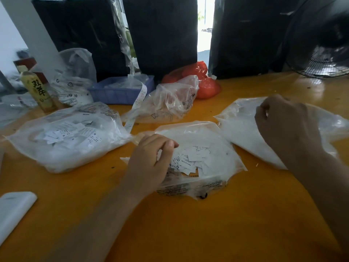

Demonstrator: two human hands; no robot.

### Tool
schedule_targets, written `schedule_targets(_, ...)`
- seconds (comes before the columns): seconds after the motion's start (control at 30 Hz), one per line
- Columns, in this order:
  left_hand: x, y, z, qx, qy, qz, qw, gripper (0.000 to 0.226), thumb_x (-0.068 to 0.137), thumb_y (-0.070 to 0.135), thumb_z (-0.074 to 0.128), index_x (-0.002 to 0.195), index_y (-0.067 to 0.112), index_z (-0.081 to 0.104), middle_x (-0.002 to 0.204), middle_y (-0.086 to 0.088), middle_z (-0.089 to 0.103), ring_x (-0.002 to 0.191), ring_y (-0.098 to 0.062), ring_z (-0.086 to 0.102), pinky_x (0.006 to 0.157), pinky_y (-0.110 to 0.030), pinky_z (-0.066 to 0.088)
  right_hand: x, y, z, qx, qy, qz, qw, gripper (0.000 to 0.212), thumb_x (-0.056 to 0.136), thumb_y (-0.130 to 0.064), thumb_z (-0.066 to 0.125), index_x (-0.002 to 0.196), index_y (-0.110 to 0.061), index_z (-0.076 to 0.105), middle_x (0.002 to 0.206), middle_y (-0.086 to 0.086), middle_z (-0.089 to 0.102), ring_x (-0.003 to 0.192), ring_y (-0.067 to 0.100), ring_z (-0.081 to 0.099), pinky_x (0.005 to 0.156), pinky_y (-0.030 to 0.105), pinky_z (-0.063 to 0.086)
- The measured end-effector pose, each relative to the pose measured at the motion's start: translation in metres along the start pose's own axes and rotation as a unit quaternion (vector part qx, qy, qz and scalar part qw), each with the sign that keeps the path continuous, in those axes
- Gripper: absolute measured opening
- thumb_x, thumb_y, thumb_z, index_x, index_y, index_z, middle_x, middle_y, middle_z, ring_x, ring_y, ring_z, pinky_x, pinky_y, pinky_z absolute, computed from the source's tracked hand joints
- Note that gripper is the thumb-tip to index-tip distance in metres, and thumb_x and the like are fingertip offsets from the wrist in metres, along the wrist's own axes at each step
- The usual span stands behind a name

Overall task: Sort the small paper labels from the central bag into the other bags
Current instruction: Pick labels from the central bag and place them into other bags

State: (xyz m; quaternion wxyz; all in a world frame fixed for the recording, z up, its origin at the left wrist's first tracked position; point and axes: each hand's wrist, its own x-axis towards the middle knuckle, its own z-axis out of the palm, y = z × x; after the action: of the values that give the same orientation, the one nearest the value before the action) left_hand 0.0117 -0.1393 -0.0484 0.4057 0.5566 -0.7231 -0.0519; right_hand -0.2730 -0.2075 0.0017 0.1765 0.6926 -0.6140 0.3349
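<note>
From the head view, we had the central bag [198, 140] lying flat on the orange table [207, 224], mouth toward us, with a loose heap of small paper labels [194, 157] showing through the clear plastic. Our left hand [151, 159] sat at the bag's left side, fingers curled down right beside the labels, fingertips almost on the pile. Whether that grip had actually pinched a label we honestly couldn't tell, since the fingers hid it.

Our right hand [283, 121] was up over the right bag [241, 121], well apart from the central pile, fingers curled into a closed grip with something small and white peeking between thumb and finger. Too tiny to say for sure what it was.

The left bag [71, 137] lay fat with labels on the far-left side, and a crumpled clear bag [170, 103] sat behind the central one. Further back were a blue tray [117, 93], a red bag [205, 82], a yellowish bottle [37, 89] and a fan [321, 44] at the right edge. A white object [13, 210] lay near the left edge, close to us.
</note>
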Motion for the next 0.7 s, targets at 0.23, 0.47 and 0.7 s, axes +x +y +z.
schedule_targets(0.23, -0.004, 0.011, 0.004, -0.243, -0.094, -0.141, 0.955, 0.050, 0.084, 0.068, 0.061, 0.127, 0.043, 0.062, 0.121, 0.020, 0.072, 0.110, -0.004, 0.070, 0.091, -0.024, 0.058, -0.031, -0.053, 0.002, 0.472, -0.122, 0.078, 0.870, 0.007, 0.091, -0.023, 0.073, 0.096, -0.022, 0.068, 0.084, -0.009, 0.072, 0.076, 0.005, 0.067, 0.067, 0.014, 0.054)
schedule_targets(0.47, -0.005, 0.010, 0.006, -0.324, -0.055, -0.184, 0.926, 0.024, 0.084, 0.048, 0.080, 0.103, 0.033, 0.081, 0.098, 0.003, 0.081, 0.093, -0.014, 0.077, 0.079, -0.025, 0.062, -0.057, -0.079, 0.024, 0.481, -0.229, 0.002, 0.846, 0.014, 0.091, -0.031, 0.072, 0.103, -0.035, 0.066, 0.084, -0.014, 0.072, 0.076, 0.008, 0.069, 0.069, 0.026, 0.059)
schedule_targets(0.7, -0.003, 0.010, 0.003, -0.400, -0.019, -0.236, 0.885, 0.032, 0.067, 0.052, 0.086, 0.087, 0.027, 0.082, 0.092, -0.007, 0.080, 0.084, -0.019, 0.077, 0.063, -0.030, 0.059, -0.057, -0.081, 0.022, 0.446, -0.260, 0.008, 0.857, 0.035, 0.081, -0.067, 0.058, 0.084, -0.035, 0.072, 0.075, -0.004, 0.071, 0.066, 0.023, 0.064, 0.063, 0.044, 0.055)
